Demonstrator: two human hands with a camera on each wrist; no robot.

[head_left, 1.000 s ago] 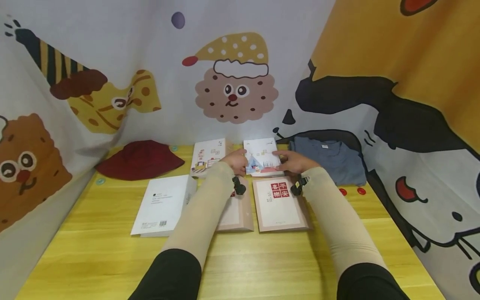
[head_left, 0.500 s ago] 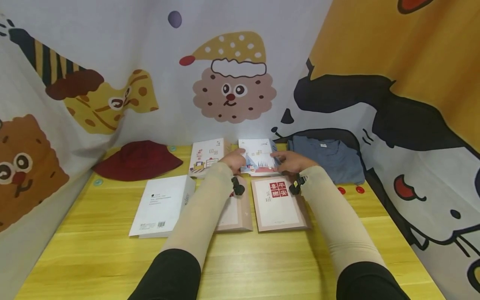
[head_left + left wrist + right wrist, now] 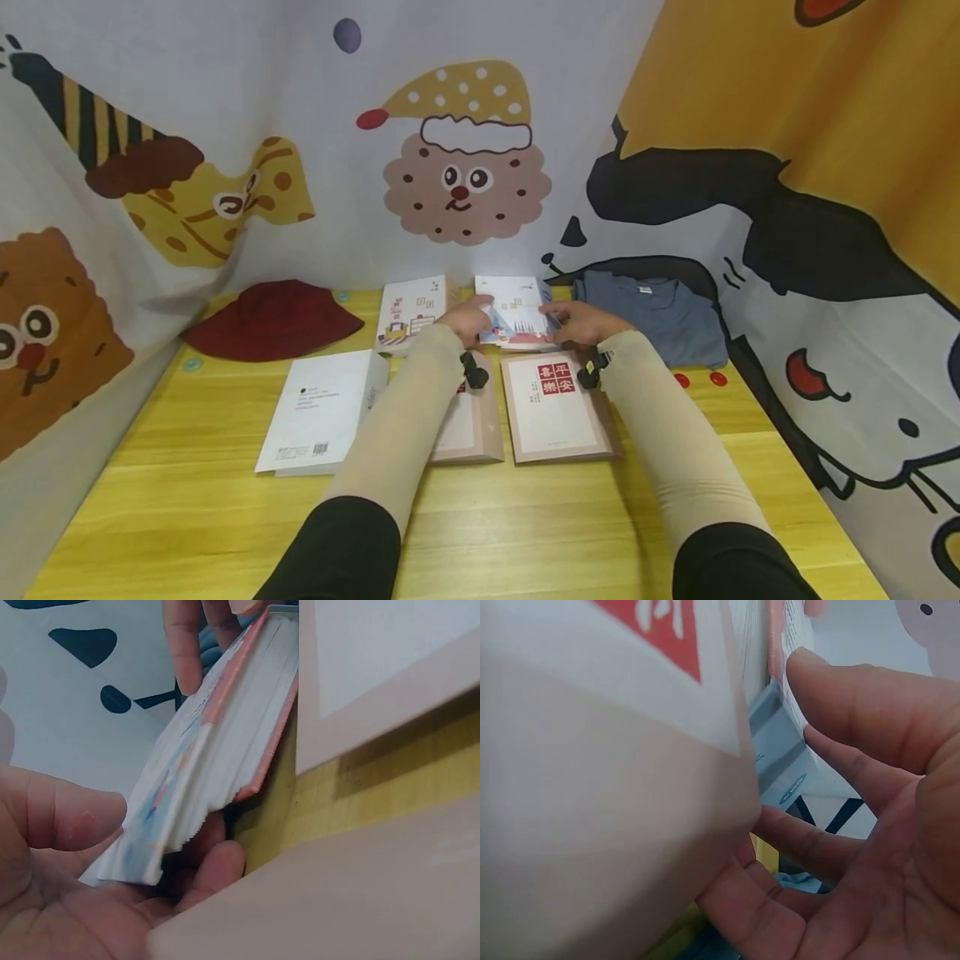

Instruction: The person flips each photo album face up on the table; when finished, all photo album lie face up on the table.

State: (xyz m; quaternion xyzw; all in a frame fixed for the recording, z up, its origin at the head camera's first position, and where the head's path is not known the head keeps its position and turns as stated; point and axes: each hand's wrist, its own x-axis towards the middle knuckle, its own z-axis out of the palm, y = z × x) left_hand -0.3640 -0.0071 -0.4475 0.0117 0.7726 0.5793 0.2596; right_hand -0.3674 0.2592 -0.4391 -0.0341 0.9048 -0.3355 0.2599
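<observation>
At the back, left hand point(image 3: 465, 322) and right hand point(image 3: 588, 323) grip the blue-spined book point(image 3: 517, 315), long axis front-to-back.

You're wearing black outer sleeves point(image 3: 333, 550); beige close-fitting sleeves point(image 3: 401, 408) emerging from under them, creasing lightly; small black wrist cameras point(image 3: 475, 374) sitting at beige ends.

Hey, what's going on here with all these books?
Somebody has both hands on a colorful book near the back of the yellow table. The left hand grips its left side, and the right hand touches its right side. Four other books are beside and in front of it, one partly hidden by the left arm. There's a dark red hat off to the left and a folded blue-gray shirt to the right.
</observation>
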